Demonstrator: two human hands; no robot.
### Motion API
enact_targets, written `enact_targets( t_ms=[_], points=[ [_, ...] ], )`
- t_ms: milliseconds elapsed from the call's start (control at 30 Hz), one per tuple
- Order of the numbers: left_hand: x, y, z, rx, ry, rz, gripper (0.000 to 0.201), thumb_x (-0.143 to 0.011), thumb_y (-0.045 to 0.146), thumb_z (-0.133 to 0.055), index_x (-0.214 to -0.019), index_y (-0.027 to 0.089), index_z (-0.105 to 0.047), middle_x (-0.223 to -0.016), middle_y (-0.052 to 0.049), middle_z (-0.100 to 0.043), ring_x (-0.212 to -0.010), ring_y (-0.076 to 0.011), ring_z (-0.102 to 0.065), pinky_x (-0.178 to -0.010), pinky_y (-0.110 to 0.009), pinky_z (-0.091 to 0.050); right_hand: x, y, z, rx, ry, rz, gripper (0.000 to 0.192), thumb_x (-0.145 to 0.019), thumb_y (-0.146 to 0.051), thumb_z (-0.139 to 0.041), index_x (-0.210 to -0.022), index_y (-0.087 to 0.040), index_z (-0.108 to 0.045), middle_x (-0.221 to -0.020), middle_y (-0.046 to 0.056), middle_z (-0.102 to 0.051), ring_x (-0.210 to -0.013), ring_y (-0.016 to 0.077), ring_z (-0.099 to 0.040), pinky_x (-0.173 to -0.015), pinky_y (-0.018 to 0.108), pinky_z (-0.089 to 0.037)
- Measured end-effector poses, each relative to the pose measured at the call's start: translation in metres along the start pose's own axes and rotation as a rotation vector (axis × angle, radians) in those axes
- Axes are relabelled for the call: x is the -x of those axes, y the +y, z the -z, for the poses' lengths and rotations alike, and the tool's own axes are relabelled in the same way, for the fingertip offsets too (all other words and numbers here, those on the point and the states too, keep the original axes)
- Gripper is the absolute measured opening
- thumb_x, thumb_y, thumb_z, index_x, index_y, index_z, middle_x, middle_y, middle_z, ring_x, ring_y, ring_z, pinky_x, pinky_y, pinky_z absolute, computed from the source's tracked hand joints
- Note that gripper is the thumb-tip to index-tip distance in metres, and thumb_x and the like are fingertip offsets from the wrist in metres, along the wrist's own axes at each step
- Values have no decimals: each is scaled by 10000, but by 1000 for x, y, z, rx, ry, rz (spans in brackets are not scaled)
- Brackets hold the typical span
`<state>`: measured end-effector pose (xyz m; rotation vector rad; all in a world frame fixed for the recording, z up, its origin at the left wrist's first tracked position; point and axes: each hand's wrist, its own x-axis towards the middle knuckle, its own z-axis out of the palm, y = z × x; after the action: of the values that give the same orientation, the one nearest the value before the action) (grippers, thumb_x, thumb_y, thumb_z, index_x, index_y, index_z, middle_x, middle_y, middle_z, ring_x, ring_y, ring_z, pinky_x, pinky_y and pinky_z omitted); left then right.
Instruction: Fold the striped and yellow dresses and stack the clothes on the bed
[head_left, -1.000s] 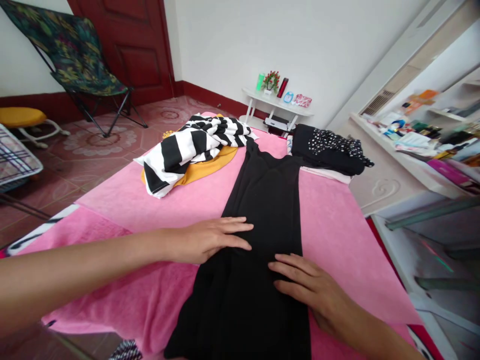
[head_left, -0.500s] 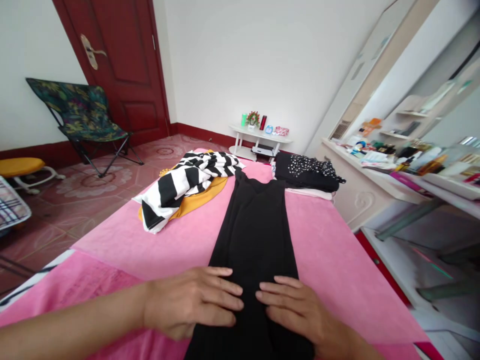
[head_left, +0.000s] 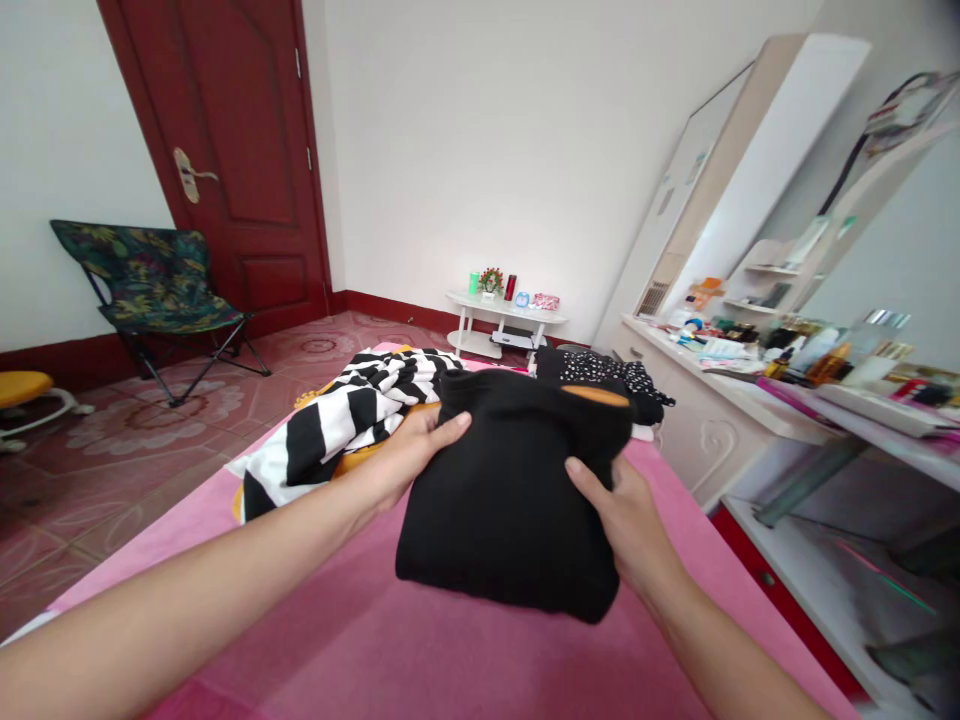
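Observation:
Both hands hold a folded black garment up over the pink bed cover. My left hand is closed on its left edge, thumb on the front and the other fingers behind. On the right edge my right hand grips it the same way, its fingers mostly hidden by the cloth. An orange patch shows at the upper right edge of the fold; I cannot make out what it is. Left of the garment lies a crumpled black-and-white striped garment with mustard cloth under it. Behind it on the right is a stack of dark dotted clothes.
A dressing table crowded with bottles stands along the right. Beyond the bed is a low white table with small items. A folding chair and a yellow stool stand at left, near a red door.
The long black garment that lay flat under both hands is now folded into a compact bundle and lifted off the bed. My flat hands have closed on its sides. The view has shifted slightly.

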<state>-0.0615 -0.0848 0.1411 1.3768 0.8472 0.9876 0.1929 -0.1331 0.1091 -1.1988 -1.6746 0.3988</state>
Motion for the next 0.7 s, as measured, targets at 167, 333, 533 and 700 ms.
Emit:
enact_targets(
  t_ms=[167, 333, 533, 700],
  points=[
    [-111, -49, 12, -639, 296, 129, 300, -845, 431, -517, -873, 165, -651, -825, -70, -698, -877, -230, -645, -762, -292, -487, -65, 79, -28, 232, 154, -266, 367, -810, -391, -530, -1110, -182, -565, -1091, 89, -661, -1055, 252, -600, -891, 392, -485],
    [-145, -103, 17, -870, 402, 166, 304, -821, 459, -534, -767, 171, -614, -931, -121, -670, -1018, -311, -588, -851, -373, -425, -61, 136, -58, 504, 168, -438, 337, -796, -358, -541, -1081, -182, -578, -960, 145, -679, -968, 301, -632, -818, 413, -486],
    [-157, -103, 30, -953, 379, 171, 338, -757, 492, -604, -841, 165, -599, -1028, -138, -653, -1051, -313, -574, -879, -380, -416, -63, 129, -51, 643, 172, -509, 477, -762, -450, -572, -1159, -189, -531, -1052, 153, -650, -1006, 307, -618, -822, 423, -487],
    [-155, -82, 24, -778, 416, 155, 461, -592, 404, -771, -911, 119, -600, -1060, -185, -646, -1073, -367, -565, -869, -408, -438, -85, 126, -42, 182, 220, -473, 533, -552, -361, -733, -1032, -171, -604, -920, 106, -694, -918, 307, -650, -759, 433, -527]
  ],
)
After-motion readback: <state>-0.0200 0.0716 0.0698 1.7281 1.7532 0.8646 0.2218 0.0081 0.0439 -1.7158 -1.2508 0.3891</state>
